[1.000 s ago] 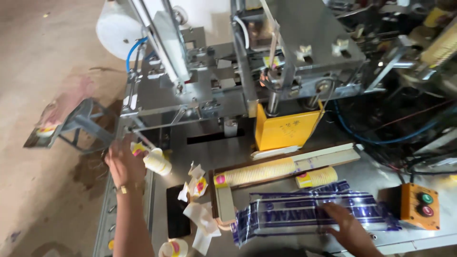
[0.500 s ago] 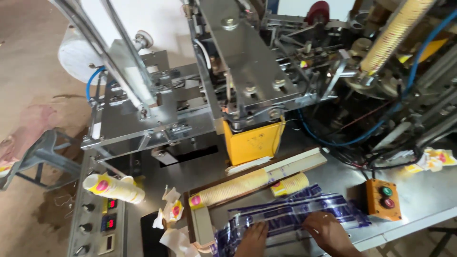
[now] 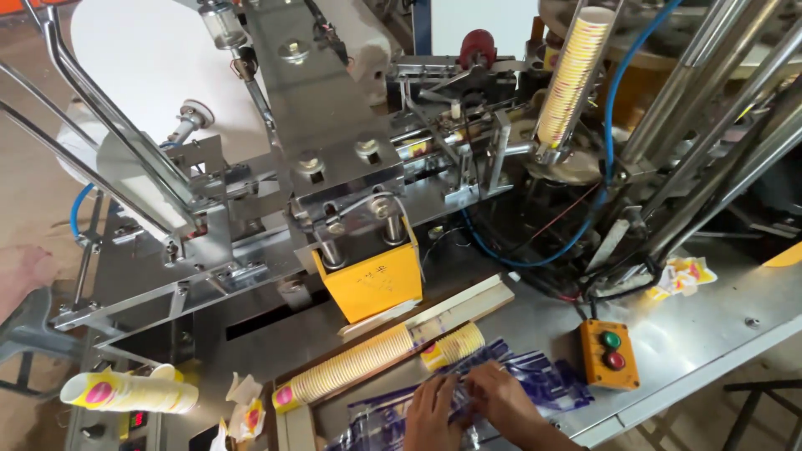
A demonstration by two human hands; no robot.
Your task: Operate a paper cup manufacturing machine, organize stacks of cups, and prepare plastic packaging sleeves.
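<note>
A cup-forming machine table (image 3: 718, 334) is viewed from above. Both hands are set on a clear plastic sleeve with blue print (image 3: 535, 386), which lies flat on the steel surface at the lower edge of the view. The left hand (image 3: 433, 413) and the right hand (image 3: 501, 401) meet at the sleeve's middle, fingers curled and pinching the film between them; neither hand is spread wide. The sleeve's long axis runs from lower left to upper right, and its free end extends to the right of the right hand, so that hand is the nearer to the loose end.

Just beyond the fingers, parallel to the sleeve, a long nested stack of paper cups (image 3: 351, 372) lies on its side in a wooden trough (image 3: 468, 305), with a shorter stack (image 3: 453, 346) touching its right end. The orange button box (image 3: 608, 352) stands just beside the sleeve's right end and limits room on that side. The yellow housing (image 3: 372, 288) overhangs the trough from behind. Open steel is seen further right, toward the table's edge. A separate cup stack (image 3: 129, 391) lies well apart at the left.
</note>
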